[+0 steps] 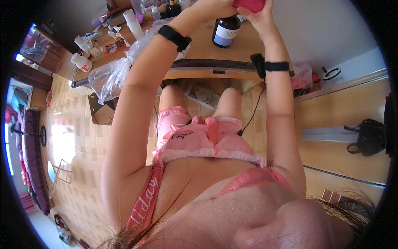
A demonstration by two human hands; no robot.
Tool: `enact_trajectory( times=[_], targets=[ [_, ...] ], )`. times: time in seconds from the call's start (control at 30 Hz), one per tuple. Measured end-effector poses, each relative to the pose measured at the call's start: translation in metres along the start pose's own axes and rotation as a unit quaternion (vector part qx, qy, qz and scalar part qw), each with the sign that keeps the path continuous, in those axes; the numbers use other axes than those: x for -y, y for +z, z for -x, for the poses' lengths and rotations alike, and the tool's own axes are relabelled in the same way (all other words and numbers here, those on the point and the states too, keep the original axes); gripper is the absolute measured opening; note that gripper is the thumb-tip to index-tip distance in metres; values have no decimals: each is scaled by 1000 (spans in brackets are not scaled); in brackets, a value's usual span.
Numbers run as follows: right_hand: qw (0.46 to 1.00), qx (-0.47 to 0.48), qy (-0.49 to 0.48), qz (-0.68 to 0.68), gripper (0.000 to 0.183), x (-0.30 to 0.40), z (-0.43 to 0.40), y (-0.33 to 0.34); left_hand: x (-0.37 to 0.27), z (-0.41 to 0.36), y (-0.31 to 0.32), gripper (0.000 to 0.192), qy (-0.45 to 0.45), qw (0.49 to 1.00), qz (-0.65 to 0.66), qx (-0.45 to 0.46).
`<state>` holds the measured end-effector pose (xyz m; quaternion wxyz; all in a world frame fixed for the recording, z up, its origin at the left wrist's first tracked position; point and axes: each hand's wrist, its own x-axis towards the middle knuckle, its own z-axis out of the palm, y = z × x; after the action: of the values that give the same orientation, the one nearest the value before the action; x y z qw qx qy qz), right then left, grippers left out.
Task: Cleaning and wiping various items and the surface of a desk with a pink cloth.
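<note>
At the top edge of the view both my hands are raised over a wooden desk (pixel 199 46). My left hand (pixel 222 7) touches the left side of a pinkish-red, textured object (pixel 250 4). My right hand (pixel 261 18) grips the same object from the right, its thumb at the lower edge. The picture's rim cuts off the object's upper part, so I cannot tell what it is. Just below the hands, a dark bottle (pixel 226 32) with a white and blue label stands upright on the desk. Black straps circle both my forearms.
A crumpled clear plastic bag (pixel 115 73) hangs over the desk's front edge. To the left are a white pill bottle (pixel 81 62), a tall white bottle (pixel 133 25) and several small containers. Below stands an open cardboard box (pixel 102 109). A black cable (pixel 255 109) runs down by my right leg.
</note>
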<state>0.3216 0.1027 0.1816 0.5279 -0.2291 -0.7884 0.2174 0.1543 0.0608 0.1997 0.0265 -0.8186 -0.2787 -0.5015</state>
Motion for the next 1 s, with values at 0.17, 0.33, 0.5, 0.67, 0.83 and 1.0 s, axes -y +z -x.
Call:
enact_trajectory(
  times=[0.17,0.33,0.5,0.67,0.83,1.0],
  targets=[
    [964,-189,79,-172,66,-58,-3,-9,24,20,12,69,-3,938,329,-105],
    [982,-180,41,-24,51,-60,42,-5,46,34,23,33,-264,939,210,64],
    [987,91,-62,116,42,-72,78,-31,47,36,14,28,-210,973,76,65],
    [913,290,-3,286,52,-81,91,-59,34,30,12,32,-264,961,42,77],
    [985,-44,-60,155,48,-43,59,-60,43,33,21,28,-229,971,49,58],
    [955,47,-148,252,52,-31,101,-6,66,35,22,32,-401,883,234,62]
  ],
)
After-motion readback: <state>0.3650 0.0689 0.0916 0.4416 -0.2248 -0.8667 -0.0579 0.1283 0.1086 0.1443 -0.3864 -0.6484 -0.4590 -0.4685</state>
